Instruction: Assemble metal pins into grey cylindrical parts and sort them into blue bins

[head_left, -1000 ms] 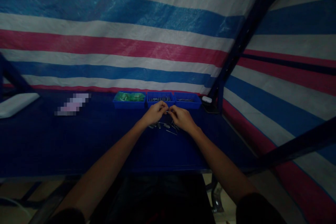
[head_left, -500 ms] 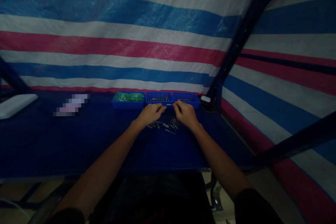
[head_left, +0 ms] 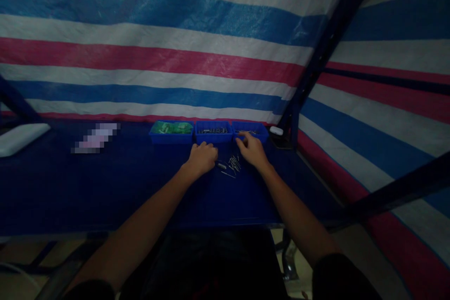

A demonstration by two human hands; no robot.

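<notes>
My left hand (head_left: pixel 203 157) is lowered to the blue table, its fingers curled downward and closed. Whatever lies under them is hidden. Just right of those fingertips rests a small metal cylinder (head_left: pixel 221 166). My right hand (head_left: pixel 252 149) hovers at the front of the right-hand blue bin (head_left: pixel 259 137), thumb and forefinger apart, and no object shows between them. Below it lie several thin metal pins (head_left: pixel 234 163) in a loose bunch, with a single pin (head_left: pixel 228 175) apart from them, closer to the table's front edge.
A middle blue bin (head_left: pixel 213 138) holds small metal parts, and a left blue bin (head_left: pixel 171 139) holds green packaging. A white case (head_left: pixel 276 130) and a dark flat object (head_left: pixel 282 142) sit at the right. A white object (head_left: pixel 23 138) lies far left. Striped sheeting (head_left: pixel 158 61) hangs behind.
My hands were close together, with a small thin piece between them. The left has dropped onto the cylinders at the left; the right has opened its fingers near the right-hand bin.
</notes>
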